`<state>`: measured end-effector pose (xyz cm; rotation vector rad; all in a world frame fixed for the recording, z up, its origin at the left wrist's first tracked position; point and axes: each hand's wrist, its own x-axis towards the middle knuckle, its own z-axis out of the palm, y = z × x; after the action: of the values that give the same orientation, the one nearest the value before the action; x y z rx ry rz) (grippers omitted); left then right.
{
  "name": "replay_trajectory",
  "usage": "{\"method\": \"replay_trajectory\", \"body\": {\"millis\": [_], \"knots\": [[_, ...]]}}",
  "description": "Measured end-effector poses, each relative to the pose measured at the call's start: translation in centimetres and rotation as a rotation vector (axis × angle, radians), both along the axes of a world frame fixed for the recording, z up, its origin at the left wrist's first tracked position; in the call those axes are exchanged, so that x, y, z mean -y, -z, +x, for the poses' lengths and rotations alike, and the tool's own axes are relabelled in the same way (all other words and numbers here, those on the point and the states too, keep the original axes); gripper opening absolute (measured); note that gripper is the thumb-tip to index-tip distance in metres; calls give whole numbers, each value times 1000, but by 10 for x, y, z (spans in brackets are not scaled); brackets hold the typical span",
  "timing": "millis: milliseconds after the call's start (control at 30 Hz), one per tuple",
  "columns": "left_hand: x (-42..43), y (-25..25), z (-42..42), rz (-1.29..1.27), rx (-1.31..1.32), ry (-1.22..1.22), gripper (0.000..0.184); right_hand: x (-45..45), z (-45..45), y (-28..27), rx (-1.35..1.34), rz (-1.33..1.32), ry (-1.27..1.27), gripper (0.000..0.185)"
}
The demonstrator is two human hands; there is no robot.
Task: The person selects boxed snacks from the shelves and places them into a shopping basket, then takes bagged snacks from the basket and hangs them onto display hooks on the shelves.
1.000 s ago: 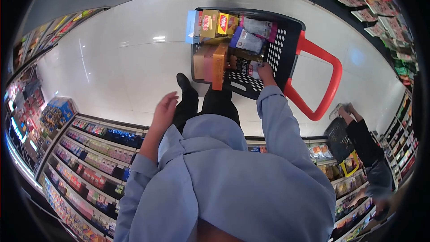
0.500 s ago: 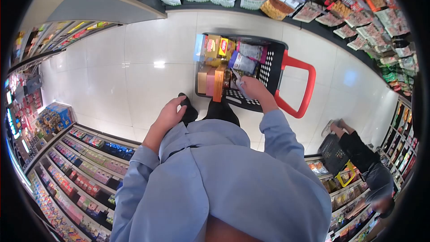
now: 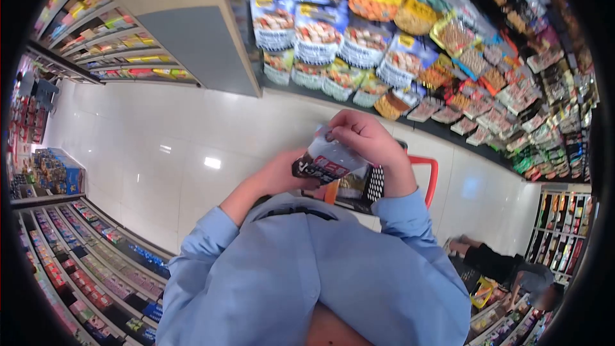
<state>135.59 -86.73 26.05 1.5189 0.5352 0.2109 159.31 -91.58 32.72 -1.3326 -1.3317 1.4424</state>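
A snack packet (image 3: 330, 161), pale on top with a dark lower part and a red label, is held up in front of my body. My left hand (image 3: 286, 172) grips its lower left side, fingers partly behind it. At its upper edge, my right hand (image 3: 366, 138) pinches the packet with thumb and fingers. Below and behind them stands the dark shopping basket (image 3: 375, 187) with a red handle (image 3: 430, 170). My hands and the packet hide most of its contents, though an orange box (image 3: 331, 192) shows.
Bagged snacks (image 3: 320, 35) hang in rows on the rack ahead, continuing to the right. A grey shelf end panel (image 3: 192, 45) stands at upper left. Shelves of small packages (image 3: 96, 275) fill the lower left. At lower right another person (image 3: 512, 269) bends beside a basket with a yellow handle (image 3: 482, 295).
My right hand has risen out of the basket with a packet. My left hand, empty before, has come across to hold it too. The view has tilted up towards the snack rack.
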Motion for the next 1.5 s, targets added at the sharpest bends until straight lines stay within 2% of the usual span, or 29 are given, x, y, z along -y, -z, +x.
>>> {"method": "replay_trajectory", "body": {"millis": [67, 100, 133, 200, 233, 300, 467, 533, 633, 700, 733, 767, 867, 900, 1000, 1167, 1267, 1300, 1400, 1433, 1500], "knots": [[-17, -6, -36, -221, 36, -119, 39, -28, -29, -5, -135, 187, 129, 19], [-27, 1, -52, -179, 84, -190, 33, -35, -40, -9, -222, 27, 243, 26], [-38, -5, -65, -224, 60, -266, 32, -44, -48, 0, -364, -22, 234, 33], [-56, -17, -90, -329, 2, -406, 31, -54, -78, 6, -403, 0, 200, 36], [-63, -10, -100, -292, 52, -430, 29, -59, -96, 10, -380, 4, 181, 37], [-80, -4, -117, -294, 15, -417, 29, -68, -134, 17, -330, 13, 155, 39], [-105, -16, -143, -370, 13, -337, 31, -89, -196, 14, -367, -2, 357, 43], [-108, -24, -146, -292, 113, -290, 33, -92, -205, 5, -338, 56, 408, 42], [-111, -29, -149, -322, 191, -183, 37, -92, -209, -7, -363, 117, 431, 40], [-116, -30, -146, -258, 208, -134, 40, -94, -207, -15, -346, 149, 463, 39], [-119, -31, -142, -222, 219, -106, 42, -97, -206, -16, -436, 190, 496, 36], [-122, -29, -139, -238, 142, -115, 44, -99, -204, -17, -458, 191, 535, 35], [-129, -35, -127, -182, 85, -142, 44, -108, -195, -12, -423, 249, 630, 32], [-131, -52, -121, -237, -32, -168, 37, -110, -193, -15, -443, 262, 641, 32], [-147, -48, -105, -146, 107, -129, 35, -117, -181, -25, -492, 263, 671, 31], [-175, -70, -61, -6, 132, -51, 26, -144, -137, -38, -543, 363, 649, 29], [-196, -59, -15, 116, 240, -72, 24, -162, -96, -46, -543, 411, 646, 27], [-203, -70, 1, 122, 215, -34, 31, -171, -77, -43, -510, 431, 674, 25], [-216, -94, 61, -65, 326, 7, 46, -189, -6, -54, -403, 542, 680, 24], [-229, -90, 85, -48, 411, 109, 53, -189, 16, -71, -426, 534, 735, 22], [-245, -101, 113, 0, 376, 156, 54, -189, 84, -88, -232, 598, 838, 21]]}}
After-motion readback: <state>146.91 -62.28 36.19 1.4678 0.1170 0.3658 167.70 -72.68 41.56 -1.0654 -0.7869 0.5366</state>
